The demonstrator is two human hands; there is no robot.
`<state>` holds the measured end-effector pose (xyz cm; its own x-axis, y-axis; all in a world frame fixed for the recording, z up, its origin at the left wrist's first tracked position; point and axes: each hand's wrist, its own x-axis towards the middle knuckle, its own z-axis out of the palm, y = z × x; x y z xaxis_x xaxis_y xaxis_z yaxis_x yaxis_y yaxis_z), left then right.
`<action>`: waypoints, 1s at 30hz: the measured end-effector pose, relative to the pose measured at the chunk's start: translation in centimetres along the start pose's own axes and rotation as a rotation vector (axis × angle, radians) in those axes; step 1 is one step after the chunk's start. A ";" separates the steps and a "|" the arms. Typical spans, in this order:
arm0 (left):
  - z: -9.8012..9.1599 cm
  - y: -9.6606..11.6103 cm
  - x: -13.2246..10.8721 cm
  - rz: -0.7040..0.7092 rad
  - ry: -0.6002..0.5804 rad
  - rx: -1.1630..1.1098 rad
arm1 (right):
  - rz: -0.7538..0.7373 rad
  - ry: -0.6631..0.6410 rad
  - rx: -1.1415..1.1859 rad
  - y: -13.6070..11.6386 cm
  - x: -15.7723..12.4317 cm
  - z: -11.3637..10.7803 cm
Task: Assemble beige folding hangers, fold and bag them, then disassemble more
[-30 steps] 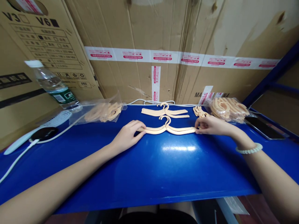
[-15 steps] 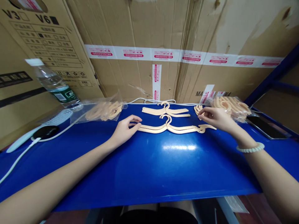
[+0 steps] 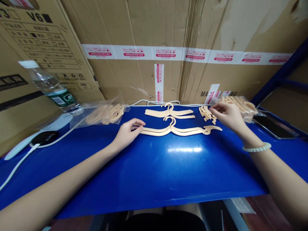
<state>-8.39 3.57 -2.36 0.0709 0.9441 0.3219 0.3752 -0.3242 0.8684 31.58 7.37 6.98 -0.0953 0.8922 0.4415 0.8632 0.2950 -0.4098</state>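
Observation:
A beige folding hanger (image 3: 157,131) lies on the blue table with its hook away from me. My left hand (image 3: 128,133) has its thumb and fingers closed around the hanger's left end. At its right end sits a small beige curved piece (image 3: 211,128). Behind it lies a second hanger (image 3: 158,113), with some arms spread apart. My right hand (image 3: 228,117) hovers just right of a pile of small beige pieces (image 3: 205,113), its thumb and index finger curved and apart. Nothing shows between them; its other fingers are partly hidden.
Clear plastic bags of beige parts stand at left (image 3: 112,114) and right (image 3: 240,104). A water bottle (image 3: 56,91), hairbrush (image 3: 57,123), black round device (image 3: 44,138) and white cable are on the left. A phone (image 3: 274,126) lies right. Cardboard boxes (image 3: 134,77) wall the back.
My right hand has moved slightly back and right, uncovering more of the small pieces. My left hand stays at the hanger's end. The whole view has shifted a little.

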 end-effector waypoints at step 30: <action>0.7 1.7 -1.2 0.424 -0.020 0.395 | -0.259 -0.111 -0.021 1.2 0.0 5.3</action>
<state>-7.21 1.93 -1.50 0.3062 0.7389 0.6002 0.6266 -0.6311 0.4573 30.00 9.55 2.27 -0.3671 0.8201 0.4389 0.8130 0.5121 -0.2770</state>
